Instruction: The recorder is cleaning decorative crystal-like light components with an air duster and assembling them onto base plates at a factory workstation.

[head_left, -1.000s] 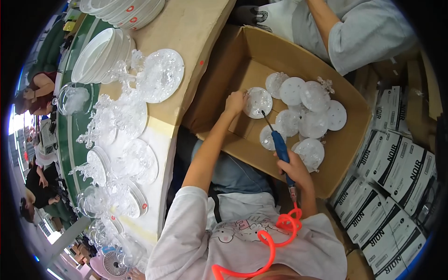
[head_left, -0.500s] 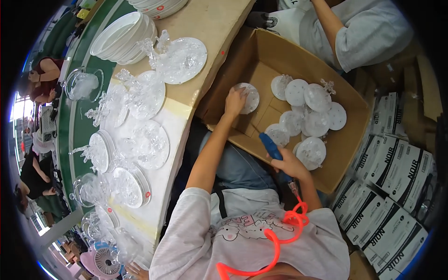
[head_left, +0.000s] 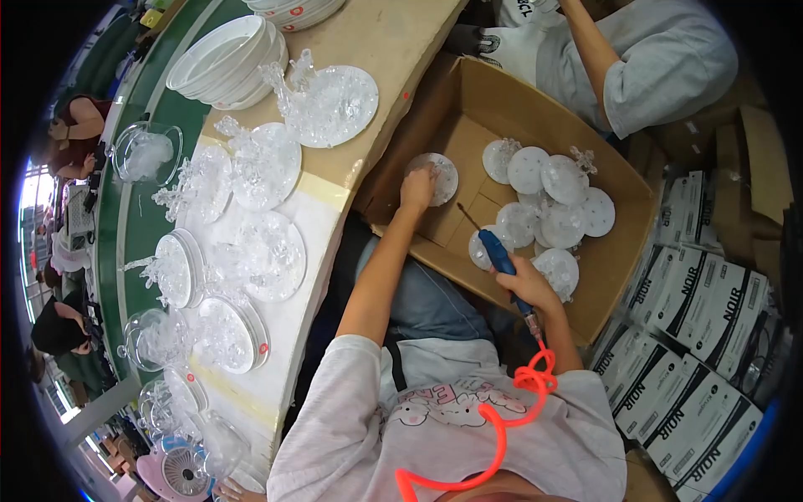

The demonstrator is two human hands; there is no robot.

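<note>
On the left, lots of clear pieces (head_left: 339,105) sit on the table (head_left: 393,58), so plenty may be left. In or over the left of the box (head_left: 640,217), the left hand (head_left: 420,186) has bent fingers holding one disc (head_left: 447,178). The right hand (head_left: 529,283) is wrapped round a blue tool (head_left: 497,253), its tip off that disc. Right of them lies a heap (head_left: 565,180) of discs, maybe done; I can't tell.

Glossy plastic disc (head_left: 446,180); smooth plastic tool (head_left: 495,250); matt cardboard box (head_left: 502,105).
</note>
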